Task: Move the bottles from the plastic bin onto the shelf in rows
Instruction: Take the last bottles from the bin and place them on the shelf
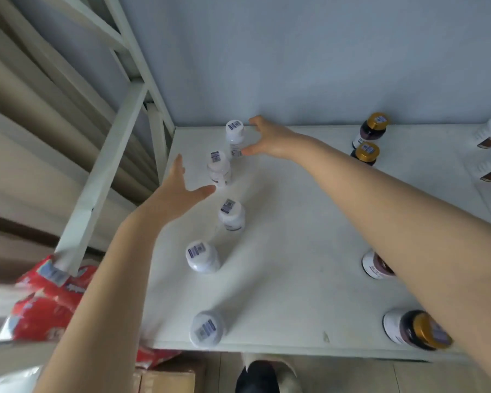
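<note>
Nearest, at the front edge of the shelf (295,279), the front white bottle (206,331) starts a line of five white bottles running back to the wall. The line wavers, and the third white bottle (231,215) sits to the right of its neighbours. A second line of gold-capped bottles (420,330) stands well apart on the right. The plastic bin is not in view.

The step in hand looks like setting or straightening the far end of the white line. To do it well, guide each bottle low on its body rather than at the cap, since these narrow bottles would probably tip easily. It also helps to move one bottle at a time and to keep both forearms lifted clear of the near bottles, because the right forearm passes over a gold-capped one.

The left hand (179,191) reaches forward with its fingers straight and its thumb spread wide. The thumb tip is just beside the fourth white bottle (219,168), and the hand holds nothing. Farther back, the right hand (270,140) makes an open C beside the back white bottle (235,137), with fingers near the cap and thumb near the base. Whether they touch it I cannot tell, but they are not closed round it.
</note>
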